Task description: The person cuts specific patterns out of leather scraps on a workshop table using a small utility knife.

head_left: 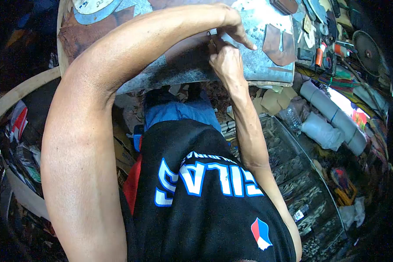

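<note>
My left arm arches across the worktable (253, 65), and my left hand (235, 27) is bent down over its top with one finger stretched out flat. Just below it, my right hand (228, 61) is closed, its fingertips at a small dark thing with a bright metal end (212, 33); I cannot tell what kind it is. Both hands are close together at the right end of a brown leather piece (190, 50), partly covered by my left arm. To the right lies a cut brown leather piece (277, 46) with a slit in it.
A round marked disc (94, 6) and more brown leather (81, 37) lie at the table's left. Stacked brown pieces (284, 6) sit at the back right. Beyond the right edge are an orange-handled item (320, 54), a round fan-like guard (367, 53) and a grey roll (334, 115).
</note>
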`<state>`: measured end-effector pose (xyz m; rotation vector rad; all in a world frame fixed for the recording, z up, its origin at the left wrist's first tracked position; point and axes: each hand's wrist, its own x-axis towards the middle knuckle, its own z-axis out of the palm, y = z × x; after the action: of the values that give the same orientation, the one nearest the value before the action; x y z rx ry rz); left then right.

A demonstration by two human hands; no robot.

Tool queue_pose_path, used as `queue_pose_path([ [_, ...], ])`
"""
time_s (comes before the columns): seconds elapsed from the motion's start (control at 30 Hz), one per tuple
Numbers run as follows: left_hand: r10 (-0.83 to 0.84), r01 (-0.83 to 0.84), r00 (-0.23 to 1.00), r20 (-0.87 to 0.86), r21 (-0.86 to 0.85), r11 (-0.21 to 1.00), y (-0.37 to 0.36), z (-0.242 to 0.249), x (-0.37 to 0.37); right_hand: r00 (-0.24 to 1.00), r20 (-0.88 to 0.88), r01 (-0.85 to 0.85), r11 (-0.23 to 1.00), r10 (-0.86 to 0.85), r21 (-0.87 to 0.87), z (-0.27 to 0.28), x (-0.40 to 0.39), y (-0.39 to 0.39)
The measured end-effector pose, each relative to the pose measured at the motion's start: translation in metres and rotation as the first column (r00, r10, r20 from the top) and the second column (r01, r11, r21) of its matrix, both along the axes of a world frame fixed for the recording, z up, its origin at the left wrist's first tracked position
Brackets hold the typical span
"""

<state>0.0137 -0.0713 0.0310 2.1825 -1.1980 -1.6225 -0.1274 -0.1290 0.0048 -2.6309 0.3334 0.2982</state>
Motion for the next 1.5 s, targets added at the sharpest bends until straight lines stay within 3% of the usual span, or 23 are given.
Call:
queue_pose_path([
  [0.1,-0.01,0.009,0.999,0.04,0.006,1.0,0.001,0.006,-0.004,0.997,-0.072,-0.007,1.0,0.008,0.017,0.009,-0.009,-0.001],
  [0.43,-0.037,0.034,0.985,0.17,0.026,0.999,-0.006,-0.002,-0.008,0.998,0.047,-0.035,0.999,0.033,0.04,0.018,-0.035,-0.001],
  [0.5,-0.164,0.311,0.876,0.454,-0.272,0.911,0.003,-0.017,-0.007,0.996,0.081,-0.036,0.996,0.03,0.08,0.017,-0.038,0.0],
  [0.53,0.004,0.142,0.88,0.475,-0.272,0.952,-0.002,-0.024,-0.019,0.995,0.099,-0.035,0.997,0.028,0.071,0.015,-0.038,-0.001],
  [0.57,0.003,0.144,0.88,0.475,-0.272,0.951,0.0,-0.029,-0.03,0.993,0.114,-0.031,0.998,0.024,0.06,0.014,-0.04,-0.002],
  [0.63,0.026,0.272,0.675,0.737,-0.281,0.92,0.004,-0.037,-0.043,0.997,0.069,-0.036,0.998,0.033,0.043,0.014,-0.039,-0.005],
  [0.7,0.032,0.218,0.701,0.713,-0.257,0.941,0.0,-0.04,-0.041,0.999,0.022,-0.042,0.999,0.042,0.03,0.016,-0.039,-0.005],
  [0.9,-0.001,0.274,0.642,0.767,-0.227,0.935,0.007,-0.043,-0.046,0.99,0.113,-0.087,0.996,0.082,0.038,0.024,-0.061,-0.011],
  [1.0,0.071,0.226,0.6,0.797,-0.254,0.941,-0.004,-0.071,-0.048,0.999,-0.03,-0.021,1.0,0.021,0.002,0.037,-0.075,-0.01],
  [1.27,0.108,0.22,0.646,0.756,-0.319,0.922,0.012,-0.05,-0.049,0.999,0.037,-0.004,1.0,0.003,0.021,0.041,-0.106,-0.015],
  [1.37,0.139,0.232,0.603,0.786,-0.339,0.912,0.018,-0.051,-0.053,0.999,0.035,0.001,0.998,-0.003,0.059,0.039,-0.108,-0.021],
  [1.43,0.192,0.244,0.588,0.785,-0.399,0.884,0.026,-0.057,-0.055,0.999,-0.009,0.045,0.978,-0.044,0.202,0.041,-0.106,-0.034],
  [1.5,0.265,0.118,0.669,0.694,-0.452,0.884,0.034,-0.059,-0.066,0.98,-0.017,0.196,0.937,-0.199,0.29,0.054,-0.091,-0.046],
])
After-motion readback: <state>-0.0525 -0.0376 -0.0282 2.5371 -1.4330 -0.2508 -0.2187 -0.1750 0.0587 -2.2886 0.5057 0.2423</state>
